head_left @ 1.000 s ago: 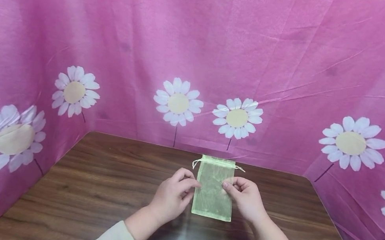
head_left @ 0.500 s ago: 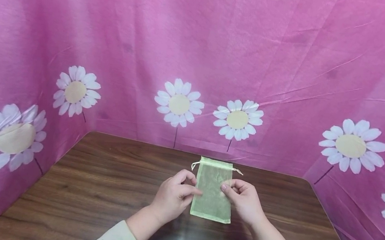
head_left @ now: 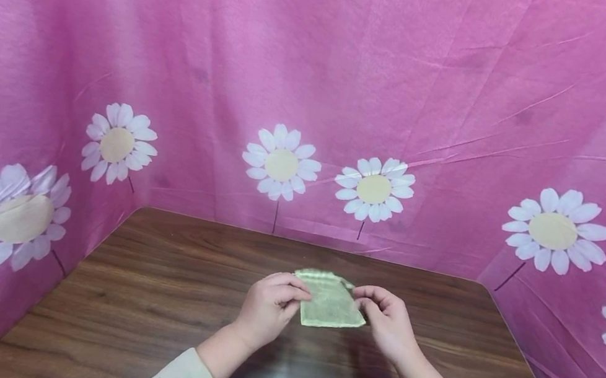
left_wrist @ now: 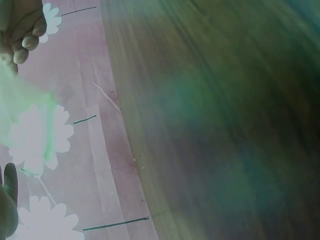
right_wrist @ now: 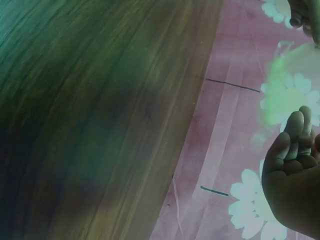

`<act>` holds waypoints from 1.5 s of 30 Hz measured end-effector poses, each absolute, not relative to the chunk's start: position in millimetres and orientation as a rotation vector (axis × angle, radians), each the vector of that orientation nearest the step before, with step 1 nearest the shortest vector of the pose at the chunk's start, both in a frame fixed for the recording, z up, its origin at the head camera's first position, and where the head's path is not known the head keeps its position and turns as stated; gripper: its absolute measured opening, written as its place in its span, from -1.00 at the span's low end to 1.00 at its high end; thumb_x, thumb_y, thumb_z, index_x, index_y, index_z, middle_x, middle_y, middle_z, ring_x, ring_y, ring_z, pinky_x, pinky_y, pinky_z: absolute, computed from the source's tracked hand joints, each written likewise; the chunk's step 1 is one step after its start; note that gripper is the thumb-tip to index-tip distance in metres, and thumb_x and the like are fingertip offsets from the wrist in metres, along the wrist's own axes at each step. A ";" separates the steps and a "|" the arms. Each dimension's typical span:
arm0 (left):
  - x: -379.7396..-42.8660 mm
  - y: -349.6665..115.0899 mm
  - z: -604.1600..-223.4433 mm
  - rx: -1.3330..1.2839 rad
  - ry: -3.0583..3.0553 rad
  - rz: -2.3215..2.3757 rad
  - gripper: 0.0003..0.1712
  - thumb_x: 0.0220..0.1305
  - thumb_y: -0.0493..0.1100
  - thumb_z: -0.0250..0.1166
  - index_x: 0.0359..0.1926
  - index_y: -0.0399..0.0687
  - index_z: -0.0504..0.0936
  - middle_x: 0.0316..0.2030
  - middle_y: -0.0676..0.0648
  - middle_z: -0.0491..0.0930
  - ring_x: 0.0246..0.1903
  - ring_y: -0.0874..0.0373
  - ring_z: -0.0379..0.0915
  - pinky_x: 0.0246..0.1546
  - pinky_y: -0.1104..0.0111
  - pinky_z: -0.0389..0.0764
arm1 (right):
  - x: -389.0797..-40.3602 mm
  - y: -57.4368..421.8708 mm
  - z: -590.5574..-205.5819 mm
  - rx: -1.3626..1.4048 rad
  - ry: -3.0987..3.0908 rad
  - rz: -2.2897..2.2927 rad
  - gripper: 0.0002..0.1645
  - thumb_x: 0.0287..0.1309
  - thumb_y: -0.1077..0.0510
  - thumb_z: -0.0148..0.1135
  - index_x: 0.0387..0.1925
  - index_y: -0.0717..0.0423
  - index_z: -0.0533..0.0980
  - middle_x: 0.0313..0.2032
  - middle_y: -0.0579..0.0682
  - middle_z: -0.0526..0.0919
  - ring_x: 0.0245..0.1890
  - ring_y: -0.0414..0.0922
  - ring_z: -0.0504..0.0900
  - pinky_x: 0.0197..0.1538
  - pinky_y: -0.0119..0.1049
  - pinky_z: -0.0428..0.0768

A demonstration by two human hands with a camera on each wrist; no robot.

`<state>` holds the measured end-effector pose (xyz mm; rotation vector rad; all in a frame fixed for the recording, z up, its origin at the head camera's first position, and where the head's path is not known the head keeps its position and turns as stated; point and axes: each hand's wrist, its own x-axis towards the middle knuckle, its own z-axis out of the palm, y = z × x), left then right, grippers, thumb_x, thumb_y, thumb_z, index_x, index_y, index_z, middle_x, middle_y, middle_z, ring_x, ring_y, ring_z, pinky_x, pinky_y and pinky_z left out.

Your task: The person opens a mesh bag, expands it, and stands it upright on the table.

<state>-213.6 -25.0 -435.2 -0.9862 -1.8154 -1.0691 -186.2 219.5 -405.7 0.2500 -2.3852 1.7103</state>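
Note:
A sheer pale green drawstring pouch (head_left: pixel 331 307) is held above the table between both hands in the head view. It looks short and tilted, its lower edge facing me and its top blurred. My left hand (head_left: pixel 269 307) pinches the left side between thumb and fingers. At the slanted right edge, the thumb and forefinger of my right hand (head_left: pixel 386 320) are on the fabric. Both wrist views show the pouch as a pale green haze at the frame's side, with parts of the hands beside it.
Beneath the hands lies a dark brown wood-grain table (head_left: pixel 167 298). Pink cloth (head_left: pixel 318 60) printed with large white daisies hangs along its back and both sides, close to the table's edges.
The pouch has tipped from lying tall and flat in view to a shorter, slanted shape, its top edge coming nearer. My right fingers have shifted along its right edge; the left hand now overlaps the left side.

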 end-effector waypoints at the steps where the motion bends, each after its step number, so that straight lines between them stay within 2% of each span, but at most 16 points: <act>1: -213.5 -25.5 -435.1 -0.980 -1.818 -1.085 -0.61 -0.06 -0.64 0.35 -0.37 -0.10 0.85 -0.30 0.03 0.77 -0.28 0.15 0.72 -0.17 0.48 0.67 | -185.2 220.0 -407.0 0.305 -2.377 1.664 -0.78 0.37 0.49 0.11 -0.08 0.41 0.64 -0.41 -0.02 0.70 -0.41 -0.29 0.60 -0.35 -0.42 0.56; 7: -213.1 -26.8 -435.4 -0.942 -1.857 -1.207 -0.60 -0.05 -0.66 0.33 -0.35 -0.15 0.85 -0.32 0.01 0.76 -0.40 0.24 0.65 -0.40 0.61 0.56 | -182.0 221.8 -414.4 0.648 -2.287 1.374 -0.55 0.13 0.60 0.30 -0.02 0.17 0.69 -0.27 0.05 0.71 -0.37 -0.26 0.58 -0.44 -0.37 0.58; 11: -213.1 -26.2 -436.3 -0.893 -1.875 -1.322 -0.60 -0.05 -0.67 0.32 -0.33 -0.18 0.85 -0.34 -0.01 0.76 -0.43 0.27 0.62 -0.48 0.61 0.53 | -180.8 221.5 -414.7 0.792 -2.217 1.350 -0.36 -0.01 0.68 0.15 -0.03 0.08 0.72 -0.18 0.02 0.70 -0.34 -0.25 0.57 -0.48 -0.35 0.58; 13: -212.9 -26.0 -436.9 -0.863 -1.877 -1.363 -0.60 -0.06 -0.67 0.31 -0.33 -0.18 0.85 -0.35 -0.02 0.76 -0.44 0.27 0.60 -0.51 0.60 0.52 | -179.6 221.3 -413.9 0.841 -2.191 1.377 -0.37 -0.02 0.68 0.14 -0.05 0.07 0.72 -0.14 0.01 0.69 -0.34 -0.24 0.58 -0.48 -0.34 0.57; 15: -212.8 -25.6 -437.4 -0.840 -1.878 -1.374 -0.60 -0.07 -0.65 0.31 -0.33 -0.18 0.86 -0.36 -0.01 0.76 -0.44 0.26 0.58 -0.51 0.58 0.51 | -179.1 220.3 -413.2 0.880 -2.156 1.387 -0.45 0.04 0.66 0.21 -0.08 0.10 0.72 -0.13 0.02 0.68 -0.34 -0.22 0.59 -0.47 -0.33 0.57; 17: -212.2 -25.3 -437.9 -0.821 -1.884 -1.365 -0.62 -0.08 -0.63 0.34 -0.33 -0.17 0.86 -0.36 0.01 0.77 -0.44 0.24 0.56 -0.49 0.56 0.51 | -179.2 218.4 -412.6 0.875 -2.136 1.392 -0.59 0.12 0.60 0.30 -0.16 0.11 0.72 -0.16 0.03 0.68 -0.38 -0.22 0.60 -0.47 -0.34 0.57; 19: -211.0 -24.7 -437.9 -0.818 -1.895 -1.355 -0.69 -0.05 -0.57 0.46 -0.32 -0.16 0.86 -0.35 0.03 0.78 -0.43 0.21 0.55 -0.48 0.49 0.54 | -180.2 216.2 -412.0 0.841 -2.120 1.387 -0.69 0.18 0.56 0.36 -0.24 0.12 0.71 -0.19 0.03 0.68 -0.44 -0.25 0.57 -0.51 -0.38 0.55; 24: -206.3 -21.7 -435.5 -0.854 -1.916 -1.416 -0.80 -0.01 -0.29 0.68 -0.34 -0.07 0.84 -0.41 0.07 0.76 -0.45 0.10 0.52 -0.50 0.30 0.59 | -182.0 212.1 -409.7 0.757 -2.102 1.368 -0.72 0.19 0.56 0.35 -0.35 0.14 0.68 -0.33 0.01 0.67 -0.51 -0.29 0.50 -0.54 -0.45 0.49; 29: -202.3 -18.5 -431.6 -0.821 -1.919 -1.520 -0.91 0.12 -0.29 0.61 -0.42 -0.11 0.83 -0.50 0.03 0.69 -0.44 0.24 0.53 -0.46 0.43 0.61 | -182.7 212.3 -408.1 0.742 -2.120 1.372 -0.71 0.18 0.56 0.36 -0.37 0.12 0.67 -0.40 0.01 0.64 -0.50 -0.31 0.49 -0.51 -0.45 0.49; 36: -198.3 -15.6 -425.0 -0.761 -1.949 -1.590 -0.93 0.11 -0.33 0.60 -0.40 -0.16 0.85 -0.56 0.01 0.65 -0.52 0.39 0.42 -0.54 0.49 0.52 | -183.0 214.1 -401.6 0.709 -2.178 1.382 -0.74 0.21 0.51 0.38 -0.38 0.11 0.68 -0.42 -0.04 0.67 -0.49 -0.33 0.51 -0.48 -0.44 0.52; 38: -197.8 -14.9 -423.9 -0.752 -1.956 -1.624 -0.94 0.13 -0.33 0.59 -0.39 -0.17 0.85 -0.55 0.00 0.67 -0.53 0.41 0.43 -0.55 0.49 0.54 | -182.6 213.1 -400.0 0.658 -2.192 1.385 -0.78 0.21 0.50 0.39 -0.36 0.15 0.67 -0.43 -0.02 0.66 -0.48 -0.32 0.52 -0.47 -0.45 0.54; 40: -197.4 -13.6 -423.7 -0.736 -1.959 -1.665 -0.92 0.17 -0.33 0.57 -0.42 -0.17 0.82 -0.56 -0.01 0.70 -0.55 0.43 0.46 -0.55 0.48 0.57 | -182.2 210.6 -399.3 0.570 -2.193 1.397 -0.82 0.20 0.49 0.40 -0.25 0.21 0.65 -0.37 0.01 0.67 -0.42 -0.30 0.57 -0.41 -0.45 0.57; 43: -196.9 -11.0 -425.1 -0.713 -1.942 -1.716 -0.82 0.22 -0.36 0.52 -0.49 -0.15 0.74 -0.58 -0.01 0.70 -0.58 0.43 0.45 -0.58 0.50 0.55 | -180.4 205.2 -399.4 0.422 -2.164 1.395 -0.68 0.16 0.49 0.45 -0.08 0.27 0.58 -0.26 0.04 0.65 -0.31 -0.28 0.59 -0.31 -0.48 0.59; 45: -196.8 -9.1 -426.2 -0.685 -1.919 -1.723 -0.75 0.23 -0.37 0.50 -0.54 -0.12 0.66 -0.62 0.01 0.65 -0.60 0.43 0.39 -0.61 0.52 0.48 | -178.8 200.6 -399.9 0.389 -2.143 1.361 -0.61 0.13 0.48 0.48 -0.03 0.28 0.57 -0.20 0.03 0.66 -0.27 -0.27 0.59 -0.25 -0.48 0.59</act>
